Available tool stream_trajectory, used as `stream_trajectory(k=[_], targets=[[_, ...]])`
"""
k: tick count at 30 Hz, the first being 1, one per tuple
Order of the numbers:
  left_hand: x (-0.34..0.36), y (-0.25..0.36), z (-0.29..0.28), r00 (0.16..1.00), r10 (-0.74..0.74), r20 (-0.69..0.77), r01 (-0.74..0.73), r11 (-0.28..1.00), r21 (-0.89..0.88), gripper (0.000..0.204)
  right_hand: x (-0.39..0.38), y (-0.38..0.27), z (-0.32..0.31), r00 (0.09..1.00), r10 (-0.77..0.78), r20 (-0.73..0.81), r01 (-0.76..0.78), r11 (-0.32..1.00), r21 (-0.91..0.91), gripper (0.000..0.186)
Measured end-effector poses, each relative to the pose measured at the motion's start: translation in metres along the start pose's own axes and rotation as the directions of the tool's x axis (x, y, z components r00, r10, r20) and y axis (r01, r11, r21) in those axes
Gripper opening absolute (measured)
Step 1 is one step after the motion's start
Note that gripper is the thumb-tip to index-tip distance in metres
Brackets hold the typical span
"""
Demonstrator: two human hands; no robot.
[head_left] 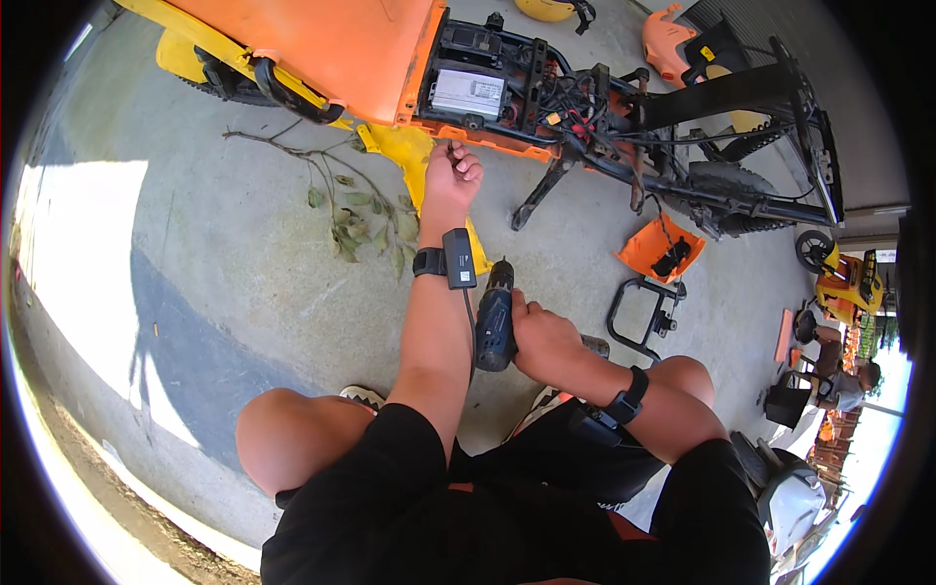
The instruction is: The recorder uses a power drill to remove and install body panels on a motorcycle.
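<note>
Beside the orange vehicle (322,49), our left hand (454,175) has curled fingers, whether grasping anything we cannot tell; beside our left forearm (429,331), our right hand (544,336) grips the blue drill (497,324).

Here on the floor (234,205), a leafy branch (355,234) sprawls to my left! Over to my right, an orange shell (639,249) sits just beyond a black bracket (667,320); farther out, a yellow bike (846,294), a person in grey (846,392), and a parked scooter (795,499).
</note>
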State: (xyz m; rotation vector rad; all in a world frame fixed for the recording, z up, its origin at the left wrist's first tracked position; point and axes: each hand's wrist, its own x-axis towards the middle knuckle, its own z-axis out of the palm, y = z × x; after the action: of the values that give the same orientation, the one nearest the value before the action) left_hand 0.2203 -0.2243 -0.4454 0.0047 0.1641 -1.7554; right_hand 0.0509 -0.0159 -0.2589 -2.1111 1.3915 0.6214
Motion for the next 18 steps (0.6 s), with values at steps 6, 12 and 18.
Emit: stream_trajectory(k=[6,12,18], targets=[[-0.029,-0.017,0.033,0.869,0.140,-0.474,0.062,0.920,0.386,0.014,-0.008,0.018,0.000,1.000,-0.008,0.015,0.009,0.994,-0.109,0.085],[-0.062,0.004,-0.010,0.961,0.060,-0.270,0.047,0.926,0.374,0.011,-0.050,0.015,-0.026,0.964,-0.080,0.252,0.174,0.908,-0.381,0.083],[-0.125,-0.011,-0.016,0.927,0.067,-0.370,0.063,0.943,0.328,0.028,-0.086,-0.004,-0.040,0.869,-0.175,0.463,0.384,0.829,-0.407,0.093]])
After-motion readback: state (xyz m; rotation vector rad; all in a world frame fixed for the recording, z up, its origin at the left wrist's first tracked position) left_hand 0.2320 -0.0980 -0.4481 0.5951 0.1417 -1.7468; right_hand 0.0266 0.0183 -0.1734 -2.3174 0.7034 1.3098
